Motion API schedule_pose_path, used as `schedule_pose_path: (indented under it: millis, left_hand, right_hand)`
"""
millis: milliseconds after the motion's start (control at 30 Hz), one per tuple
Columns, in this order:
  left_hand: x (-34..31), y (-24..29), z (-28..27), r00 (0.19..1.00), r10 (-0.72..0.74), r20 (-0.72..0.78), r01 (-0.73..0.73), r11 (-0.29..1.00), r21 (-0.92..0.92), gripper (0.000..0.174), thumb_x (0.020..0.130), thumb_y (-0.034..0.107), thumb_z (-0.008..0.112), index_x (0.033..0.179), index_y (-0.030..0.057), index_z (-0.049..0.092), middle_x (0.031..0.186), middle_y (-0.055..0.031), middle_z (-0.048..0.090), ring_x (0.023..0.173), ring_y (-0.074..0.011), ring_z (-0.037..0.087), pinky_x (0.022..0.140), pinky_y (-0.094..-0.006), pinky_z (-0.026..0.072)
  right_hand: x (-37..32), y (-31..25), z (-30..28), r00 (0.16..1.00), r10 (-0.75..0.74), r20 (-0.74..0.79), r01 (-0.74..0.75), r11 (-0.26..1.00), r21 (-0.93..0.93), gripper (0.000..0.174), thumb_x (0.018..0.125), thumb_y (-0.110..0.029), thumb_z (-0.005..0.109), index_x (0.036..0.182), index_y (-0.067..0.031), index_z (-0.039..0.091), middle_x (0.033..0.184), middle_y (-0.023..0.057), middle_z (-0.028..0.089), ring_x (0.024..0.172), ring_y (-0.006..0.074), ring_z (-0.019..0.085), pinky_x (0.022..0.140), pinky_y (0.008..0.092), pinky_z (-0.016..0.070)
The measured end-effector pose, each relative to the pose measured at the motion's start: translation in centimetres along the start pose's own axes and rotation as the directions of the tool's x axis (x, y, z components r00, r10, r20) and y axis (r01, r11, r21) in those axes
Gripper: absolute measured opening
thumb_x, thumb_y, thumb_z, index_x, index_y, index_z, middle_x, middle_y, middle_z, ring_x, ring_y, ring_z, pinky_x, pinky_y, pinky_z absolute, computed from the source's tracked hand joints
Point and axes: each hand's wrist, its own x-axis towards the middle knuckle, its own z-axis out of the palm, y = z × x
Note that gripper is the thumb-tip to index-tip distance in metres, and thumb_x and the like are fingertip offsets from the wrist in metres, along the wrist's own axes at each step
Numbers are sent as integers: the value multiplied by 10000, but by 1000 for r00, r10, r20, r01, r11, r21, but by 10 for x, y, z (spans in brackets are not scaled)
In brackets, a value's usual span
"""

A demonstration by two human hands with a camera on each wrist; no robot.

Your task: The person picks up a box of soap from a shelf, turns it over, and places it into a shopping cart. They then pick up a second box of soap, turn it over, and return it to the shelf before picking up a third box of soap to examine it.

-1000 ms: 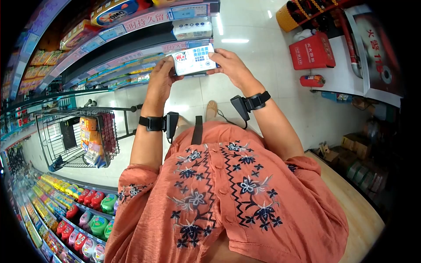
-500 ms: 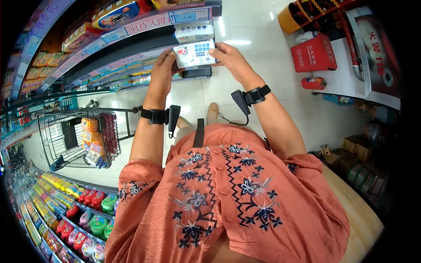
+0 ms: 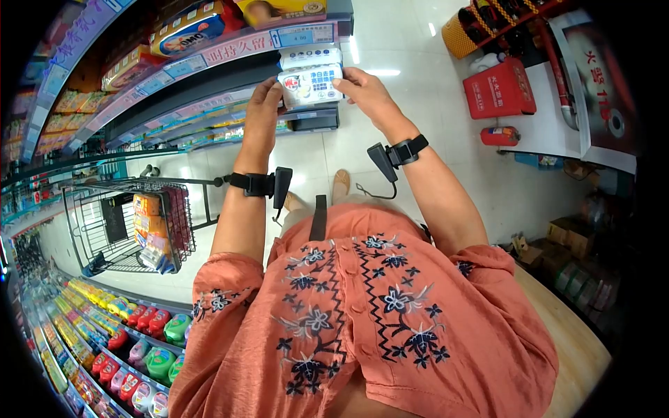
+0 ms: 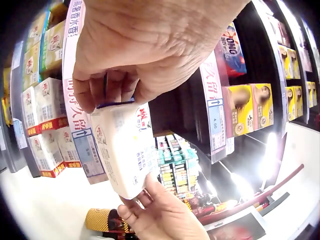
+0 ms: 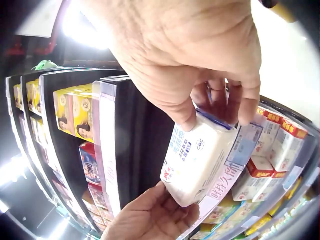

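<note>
Left hand [image 3: 262,108]: pinches left end of white, blue-printed rectangular packet [image 3: 311,88]
Right hand [image 3: 368,94]: pinches opposite end
Black wire cart [image 3: 180,217]: left of packet

A white package [image 5: 200,157] with blue lettering is held at a tilt between two hands, its blue-trimmed end gripped by the thumb and fingers of the right hand [image 5: 195,55] and its opposite end by those of the left hand [image 5: 155,215]. Behind it, a shelf edge is lined with a lettered strip [image 5: 227,176], beside which red-banded white boxes [image 5: 282,147] are stacked. Near the front of a pale-edged shelf [image 5: 106,145], yellow boxes [image 5: 75,111] are set side by side.
</note>
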Motion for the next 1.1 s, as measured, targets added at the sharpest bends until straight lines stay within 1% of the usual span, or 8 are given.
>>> schedule_pose_path:
  millis: [133,233,333,533,633,933,1033,1100]
  left_hand:
    - [1,2,3,1000,20,-15,-19,998,65,366,1014,296,582,1304,74,600,1172,-65,667,1088,-161,608,943,-323,480]
    - [6,1,7,999,39,-5,-39,997,60,396,1010,300,583,1326,63,586,1195,-83,656,1094,-178,608,943,-322,482]
    - [9,3,12,999,32,-24,-29,996,89,439,1009,313,578,1356,45,563,1238,-112,638,1122,-205,603,955,-336,484]
    - [7,9,20,1000,29,-2,-28,994,104,487,1006,307,579,1390,13,530,1286,-144,617,1165,-233,593,985,-365,479]
    - [11,7,24,999,49,-9,-48,993,112,473,994,276,573,1374,-3,530,1209,-121,648,1065,-202,606,877,-331,497]
    - [24,1,33,996,81,-27,-78,993,92,496,985,259,577,1382,-33,522,1180,-128,660,1017,-180,620,837,-308,500]
    - [30,2,31,994,104,17,-105,988,113,431,995,283,594,1345,31,579,1192,-96,661,1068,-178,619,919,-330,494]
    - [35,2,31,993,118,22,-120,988,99,430,995,283,593,1334,20,585,1186,-102,666,1053,-178,627,912,-328,498]
  right_hand:
    - [-2,-7,0,999,-43,-31,43,999,1,428,947,-235,653,1280,30,608,1101,89,683,928,142,625,806,279,510]
    - [6,0,-3,999,-36,-23,37,998,43,424,944,-219,659,1282,31,605,1097,95,684,943,137,632,784,272,522]
    - [11,7,-3,997,-56,-50,57,998,10,420,940,-209,665,1280,31,608,1094,97,686,933,132,634,751,265,532]
    - [15,12,-7,992,-70,-103,75,996,44,484,921,-199,693,1300,65,548,1095,130,678,932,164,652,748,285,556]
    - [16,11,-10,989,-91,-117,93,996,7,524,913,-204,704,1314,77,515,1093,144,672,944,179,656,756,297,562]
    - [31,21,-16,974,-173,-150,172,985,-15,530,895,-175,711,1328,71,527,1070,141,691,941,175,659,779,294,551]
    - [35,21,-16,968,-202,-152,212,976,53,486,899,-165,702,1298,73,558,1053,139,706,927,177,668,814,297,544]
    - [35,14,-18,976,-164,-145,173,984,52,456,902,-154,693,1278,76,575,1054,144,713,931,185,677,836,297,539]
